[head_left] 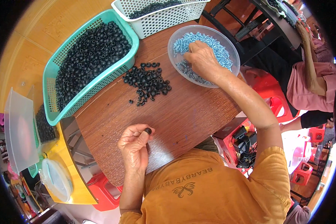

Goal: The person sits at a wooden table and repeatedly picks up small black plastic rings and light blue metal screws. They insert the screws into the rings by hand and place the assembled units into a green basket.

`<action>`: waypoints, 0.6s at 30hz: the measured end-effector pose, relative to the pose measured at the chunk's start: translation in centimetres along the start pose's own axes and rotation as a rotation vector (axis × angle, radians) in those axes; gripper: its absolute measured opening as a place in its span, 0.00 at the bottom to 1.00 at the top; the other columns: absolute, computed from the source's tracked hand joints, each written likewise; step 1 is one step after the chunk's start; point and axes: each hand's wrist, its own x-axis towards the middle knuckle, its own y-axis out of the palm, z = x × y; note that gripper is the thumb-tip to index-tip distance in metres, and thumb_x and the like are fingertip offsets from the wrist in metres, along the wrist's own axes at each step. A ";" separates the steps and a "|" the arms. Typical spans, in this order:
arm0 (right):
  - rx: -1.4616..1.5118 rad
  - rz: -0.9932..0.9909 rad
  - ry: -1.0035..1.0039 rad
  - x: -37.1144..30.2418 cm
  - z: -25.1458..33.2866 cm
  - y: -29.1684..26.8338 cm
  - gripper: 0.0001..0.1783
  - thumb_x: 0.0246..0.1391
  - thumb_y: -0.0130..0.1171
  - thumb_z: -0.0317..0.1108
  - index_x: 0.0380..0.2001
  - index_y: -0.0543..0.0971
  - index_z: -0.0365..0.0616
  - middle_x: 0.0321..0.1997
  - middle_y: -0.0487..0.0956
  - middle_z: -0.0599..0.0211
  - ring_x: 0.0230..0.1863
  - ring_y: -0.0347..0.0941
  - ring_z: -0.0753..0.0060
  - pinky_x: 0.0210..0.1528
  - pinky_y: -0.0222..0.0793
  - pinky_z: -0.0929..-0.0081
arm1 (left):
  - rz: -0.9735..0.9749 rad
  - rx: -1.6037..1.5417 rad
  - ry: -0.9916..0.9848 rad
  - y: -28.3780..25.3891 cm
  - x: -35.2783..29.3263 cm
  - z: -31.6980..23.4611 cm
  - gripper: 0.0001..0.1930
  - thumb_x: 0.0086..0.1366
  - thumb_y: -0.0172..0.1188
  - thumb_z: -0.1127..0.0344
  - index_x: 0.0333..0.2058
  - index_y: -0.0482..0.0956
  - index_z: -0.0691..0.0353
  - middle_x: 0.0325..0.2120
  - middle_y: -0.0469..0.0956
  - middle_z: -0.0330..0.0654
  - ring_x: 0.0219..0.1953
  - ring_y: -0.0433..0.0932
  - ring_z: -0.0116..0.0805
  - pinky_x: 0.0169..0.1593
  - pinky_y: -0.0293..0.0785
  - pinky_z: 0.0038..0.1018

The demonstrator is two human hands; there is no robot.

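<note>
My left hand (pixel 135 147) is above the near part of the brown wooden table (pixel 183 112). Its thumb and fingers pinch a small round black plastic part (pixel 148 131). My right hand (pixel 203 59) reaches into a clear round plastic bowl (pixel 235 61) at the far right. Many small shiny light-blue pieces (pixel 218 46) fill that bowl. The fingers there bend down together among the pieces; their tips, and whatever is between them, are hidden. Between the hands and the baskets lies a loose pile of black round hollow parts (pixel 147 80).
A teal basket (pixel 104 81) heaped with black parts stands at the far left. Beside it is a white perforated basket (pixel 168 21) with more dark parts. Red stools (pixel 100 190) stand below the table. At the right, another person in pink (pixel 306 84) sits by a second table.
</note>
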 end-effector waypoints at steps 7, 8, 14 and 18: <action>0.070 -0.073 -0.011 -0.2 0.0 -0.8 0.03 0.36 0.60 0.23 0.20 0.76 0.37 0.23 0.70 0.62 0.31 0.68 0.61 0.33 0.65 0.65 | 0.016 -0.026 -0.057 0.4 0.4 0.1 0.07 0.55 0.60 0.78 0.34 0.75 0.70 0.29 0.77 0.50 0.27 0.74 0.34 0.33 0.70 0.25; 0.110 -0.098 0.016 -0.3 0.0 -1.1 0.04 0.36 0.61 0.24 0.19 0.76 0.37 0.23 0.70 0.62 0.30 0.68 0.62 0.33 0.64 0.66 | 0.015 -0.026 -0.064 0.5 0.5 0.1 0.07 0.55 0.60 0.78 0.34 0.75 0.70 0.29 0.77 0.50 0.27 0.74 0.34 0.33 0.70 0.25; 0.471 -0.122 0.278 -1.5 1.0 -3.2 0.04 0.38 0.64 0.26 0.20 0.77 0.38 0.22 0.73 0.64 0.28 0.69 0.66 0.30 0.65 0.70 | 0.042 -0.080 -0.097 1.2 0.8 0.5 0.07 0.55 0.59 0.79 0.34 0.75 0.70 0.30 0.77 0.50 0.28 0.74 0.34 0.35 0.70 0.26; 0.870 -0.051 0.491 -2.3 3.3 -5.1 0.03 0.39 0.64 0.24 0.21 0.79 0.39 0.21 0.72 0.71 0.24 0.66 0.79 0.29 0.63 0.80 | 0.058 -0.119 -0.098 1.7 1.0 0.6 0.07 0.56 0.57 0.79 0.35 0.75 0.70 0.32 0.77 0.51 0.29 0.74 0.34 0.36 0.71 0.27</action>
